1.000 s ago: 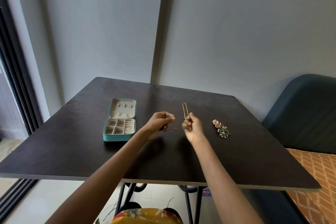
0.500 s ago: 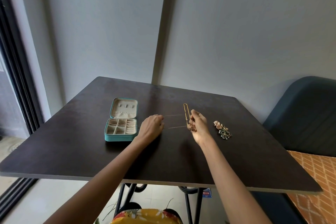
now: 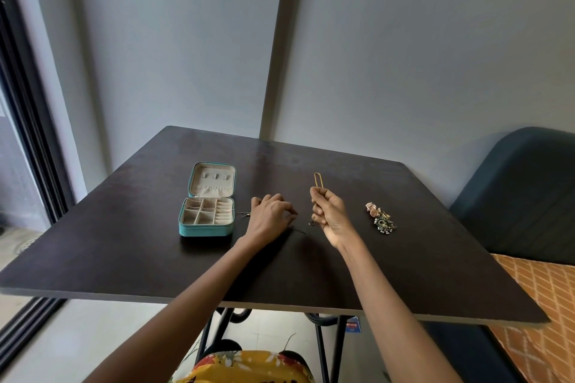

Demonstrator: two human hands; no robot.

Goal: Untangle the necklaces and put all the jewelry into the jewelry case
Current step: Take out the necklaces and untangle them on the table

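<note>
Right now the right hand (image 3: 329,214) has its grip pinched around a gold necklace (image 3: 317,180), the loop standing up above the fingers, while the left hand (image 3: 269,218) rests curled on the worktop (image 3: 404,274), seemingly holding down a thin dark chain (image 3: 300,230), though I can't be sure. This looks like the separating step. Next comes carrying the freed necklace left to the open jewelry case (image 3: 207,218); the earring pile (image 3: 381,218) waits beside the right hand.
</note>
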